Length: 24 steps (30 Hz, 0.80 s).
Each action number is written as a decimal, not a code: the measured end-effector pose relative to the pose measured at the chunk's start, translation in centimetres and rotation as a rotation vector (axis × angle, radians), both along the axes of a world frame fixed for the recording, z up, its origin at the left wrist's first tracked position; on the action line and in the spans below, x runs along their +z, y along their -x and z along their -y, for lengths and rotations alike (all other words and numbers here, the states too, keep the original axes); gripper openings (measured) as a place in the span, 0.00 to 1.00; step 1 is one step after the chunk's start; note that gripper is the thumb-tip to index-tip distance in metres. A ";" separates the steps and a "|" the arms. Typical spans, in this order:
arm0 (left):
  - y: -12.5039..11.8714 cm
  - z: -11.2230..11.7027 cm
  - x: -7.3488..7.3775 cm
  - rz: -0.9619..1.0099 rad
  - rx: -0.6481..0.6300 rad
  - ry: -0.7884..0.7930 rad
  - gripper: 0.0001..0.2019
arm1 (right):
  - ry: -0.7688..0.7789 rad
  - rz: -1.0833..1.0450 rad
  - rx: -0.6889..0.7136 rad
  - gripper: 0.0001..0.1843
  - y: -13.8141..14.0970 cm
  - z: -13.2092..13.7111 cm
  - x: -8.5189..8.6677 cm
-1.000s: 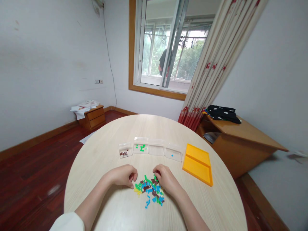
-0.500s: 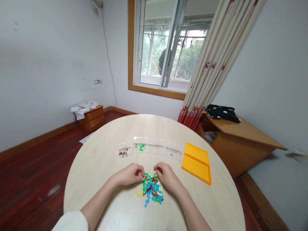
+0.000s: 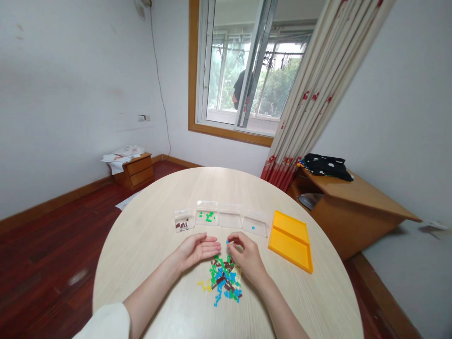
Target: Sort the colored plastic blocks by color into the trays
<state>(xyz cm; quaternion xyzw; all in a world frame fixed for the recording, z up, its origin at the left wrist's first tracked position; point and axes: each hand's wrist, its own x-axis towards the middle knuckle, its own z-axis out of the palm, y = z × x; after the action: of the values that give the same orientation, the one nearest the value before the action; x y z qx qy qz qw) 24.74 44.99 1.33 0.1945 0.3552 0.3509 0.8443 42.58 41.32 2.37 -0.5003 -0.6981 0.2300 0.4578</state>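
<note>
R hand (image 3: 246,255): pinching sm. blue pc (image 3: 228,242) | L hand (image 3: 198,250): palm showing, fingers extended, no pc seen | blue pc btwn hands, nearer R, beyond brick pile (image 3: 221,279); long axis can't tell

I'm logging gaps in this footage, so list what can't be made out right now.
All in the head view:
- Small blue plastic piece in the right hand: too small and partly covered by fingers to tell its shape.
- Heap of multicoloured plastic blocks: upper blocks hide lower ones, preventing a count.
- Dark shape outside: white window frame partly hides it.
- Round pale wood-grain table: bottom edge cuts it off.
</note>
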 end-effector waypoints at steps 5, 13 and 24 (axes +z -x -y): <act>-0.3 0.5 -0.2 0.117 -0.104 0.074 0.16 | 0.008 -0.074 0.081 0.05 0.9 0.4 -0.3; -0.6 0.4 -0.1 -0.005 0.120 0.045 0.11 | 0.004 0.061 -0.011 0.07 0.0 0.1 0.1; 0.3 -0.6 0.2 -0.104 0.278 0.018 0.10 | 0.180 0.312 0.150 0.13 -1.2 0.3 -0.4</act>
<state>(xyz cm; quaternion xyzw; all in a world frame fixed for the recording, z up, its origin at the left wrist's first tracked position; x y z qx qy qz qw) 24.46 45.60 1.51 0.1538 0.4250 0.4510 0.7696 43.81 41.04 1.97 -0.5154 -0.7725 0.2447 0.2790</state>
